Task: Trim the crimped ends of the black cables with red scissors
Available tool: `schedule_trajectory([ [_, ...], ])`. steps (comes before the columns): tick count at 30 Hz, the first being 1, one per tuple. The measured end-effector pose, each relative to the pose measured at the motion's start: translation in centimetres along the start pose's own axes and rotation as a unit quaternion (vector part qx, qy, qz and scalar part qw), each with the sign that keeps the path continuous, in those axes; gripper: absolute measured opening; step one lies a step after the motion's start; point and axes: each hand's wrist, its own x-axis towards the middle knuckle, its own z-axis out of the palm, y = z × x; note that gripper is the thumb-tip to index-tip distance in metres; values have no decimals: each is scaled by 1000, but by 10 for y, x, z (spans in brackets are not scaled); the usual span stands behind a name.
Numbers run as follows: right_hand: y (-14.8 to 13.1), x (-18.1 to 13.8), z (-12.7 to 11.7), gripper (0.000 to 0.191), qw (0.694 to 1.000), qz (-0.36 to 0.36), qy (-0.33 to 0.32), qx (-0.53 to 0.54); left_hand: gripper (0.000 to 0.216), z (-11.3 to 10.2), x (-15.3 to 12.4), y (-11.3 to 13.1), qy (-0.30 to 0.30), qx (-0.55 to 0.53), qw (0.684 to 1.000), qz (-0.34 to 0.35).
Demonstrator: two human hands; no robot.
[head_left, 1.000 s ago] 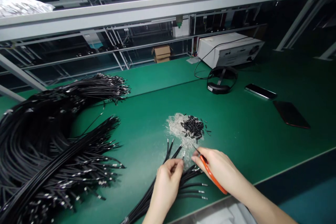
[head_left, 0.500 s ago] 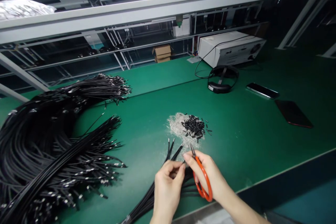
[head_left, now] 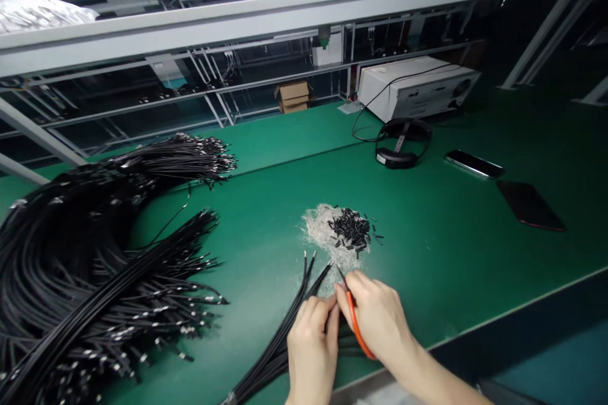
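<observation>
My right hand [head_left: 380,313] is closed around orange-handled scissors [head_left: 354,323], their dark pointed tips aimed away from me. My left hand [head_left: 312,342] is in a pinch beside it, and the fingertips of both hands meet. A black cable seems to be between my left fingertips, mostly hidden by the fingers. Under and beside my left hand lies a bundle of black cables [head_left: 270,357], with several light-tipped ends fanning out past my fingers. Just beyond my hands is a heap of short black tube pieces [head_left: 351,228] on pale, loose fibres [head_left: 316,226].
A large curved mass of black cables [head_left: 61,228] covers the left of the green table [head_left: 266,202]. At the back right are a white box-shaped device [head_left: 418,88], a black headset [head_left: 399,155], a phone [head_left: 474,163] and a dark flat tablet-like object [head_left: 529,204]. A metal rail [head_left: 285,9] crosses above.
My right hand has turned, so the scissors' handle loops show less and the tips have shifted slightly left and nearer. My left hand has moved a little right, with its fingers drawn closer together.
</observation>
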Motion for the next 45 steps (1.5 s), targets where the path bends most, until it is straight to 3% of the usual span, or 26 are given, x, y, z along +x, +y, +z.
schedule_trajectory([
  [4, 11, 12, -22, 31, 974, 106, -38, 199, 28, -10, 2, 6, -39, -133, 980, -143],
  [6, 15, 13, -29, 38, 927, 149, -124, 321, 35, -14, 3, 9, -40, -208, 956, -203],
  [9, 14, 10, -31, 47, 836, 172, -244, 460, 39, -17, 4, 12, -34, -300, 923, -240],
  [11, 12, 8, -31, 41, 809, 169, -253, 503, 37, -20, 5, 14, -38, -342, 905, -252],
  [17, 4, 8, -31, 40, 779, 156, -250, 553, 34, -28, 9, 16, -53, -411, 867, -276],
  [25, 2, 2, -18, 28, 800, 136, -204, 547, 32, -29, 9, 13, -52, -398, 877, -263],
  [30, -4, -2, -16, 29, 832, 170, -157, 504, 25, -28, 6, 18, 2, -220, 962, -164],
  [33, -7, -4, -15, 31, 851, 182, -138, 472, 20, -26, 5, 19, 33, -125, 987, -97],
  [45, -9, -7, -10, 32, 883, 172, -122, 420, 20, -20, 2, 17, 62, -36, 997, -43],
])
